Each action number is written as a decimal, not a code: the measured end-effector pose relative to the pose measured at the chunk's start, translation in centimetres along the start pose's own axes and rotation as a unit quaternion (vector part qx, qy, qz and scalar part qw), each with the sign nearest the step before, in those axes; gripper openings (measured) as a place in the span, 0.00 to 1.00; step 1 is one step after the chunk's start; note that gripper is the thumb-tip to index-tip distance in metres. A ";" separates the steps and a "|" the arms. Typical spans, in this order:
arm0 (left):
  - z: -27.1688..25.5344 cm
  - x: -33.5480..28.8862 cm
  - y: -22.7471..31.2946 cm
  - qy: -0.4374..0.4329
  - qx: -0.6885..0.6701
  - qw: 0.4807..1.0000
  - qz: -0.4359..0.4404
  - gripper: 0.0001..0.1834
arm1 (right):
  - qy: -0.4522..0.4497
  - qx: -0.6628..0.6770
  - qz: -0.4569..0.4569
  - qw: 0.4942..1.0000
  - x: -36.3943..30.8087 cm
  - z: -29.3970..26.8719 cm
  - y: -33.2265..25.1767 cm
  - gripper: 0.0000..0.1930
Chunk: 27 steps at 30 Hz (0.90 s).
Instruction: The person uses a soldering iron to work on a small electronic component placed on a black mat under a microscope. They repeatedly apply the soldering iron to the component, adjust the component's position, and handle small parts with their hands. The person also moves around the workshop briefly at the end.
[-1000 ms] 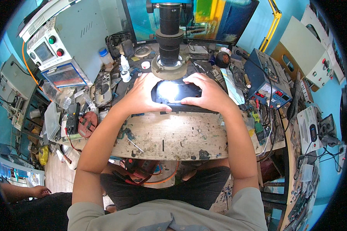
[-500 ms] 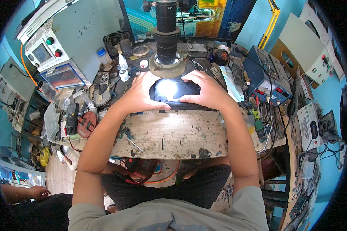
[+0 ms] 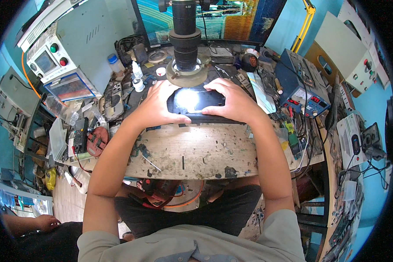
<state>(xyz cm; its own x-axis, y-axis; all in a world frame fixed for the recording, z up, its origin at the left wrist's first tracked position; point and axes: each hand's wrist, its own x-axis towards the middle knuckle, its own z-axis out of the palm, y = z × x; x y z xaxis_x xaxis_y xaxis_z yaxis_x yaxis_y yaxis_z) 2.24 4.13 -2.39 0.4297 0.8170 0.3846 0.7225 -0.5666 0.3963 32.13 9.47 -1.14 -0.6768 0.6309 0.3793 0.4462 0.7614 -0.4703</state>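
Note:
Beneath the microscope, a dark, flat phone lies at the back of the bench, with a bright white glare over its left half. My left hand grips its left end, thumb along the near edge. Its right end is in my right hand, the thumb reaching over the face and the fingers at the far edge. Behind the microscope, a monitor shows a magnified picture with teal stripes and orange-brown areas. Glare and my fingers hide much of the phone's detail.
Small bottles stand left of the microscope. A blue power supply sits at right, and a white-fronted machine at left. Scraps dot the wooden bench top. Another person's hand shows at lower left.
The magnified picture on the monitor has shifted, with different stripes and patches showing. My hands keep their hold on the phone, nearly unmoved. The whole view has shifted slightly.

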 end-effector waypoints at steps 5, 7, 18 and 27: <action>-0.2 -0.1 0.0 -0.008 -0.003 1.000 -0.014 0.62 | 0.024 -0.006 0.007 1.000 0.1 0.2 0.0 0.36; 0.1 -0.2 -0.5 0.002 0.004 1.000 -0.012 0.64 | 0.096 -0.046 -0.007 0.994 0.2 0.4 0.7 0.23; -1.2 -0.4 -1.8 0.236 -0.076 0.968 -0.020 0.10 | 0.154 -0.011 0.243 0.958 -2.4 -6.7 -4.0 0.10; -1.4 -0.9 -1.1 0.259 -0.078 0.962 -0.046 0.07 | 0.027 -0.097 0.200 0.975 -9.1 -4.1 -4.7 0.14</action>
<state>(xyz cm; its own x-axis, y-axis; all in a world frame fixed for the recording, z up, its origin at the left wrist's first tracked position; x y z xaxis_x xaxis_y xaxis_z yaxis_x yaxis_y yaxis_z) 0.33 3.87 -1.96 0.0115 0.7238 0.6899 0.6373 -0.5370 0.5527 38.58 0.76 0.89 -0.3967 0.8857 0.2411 0.7739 0.4640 -0.4311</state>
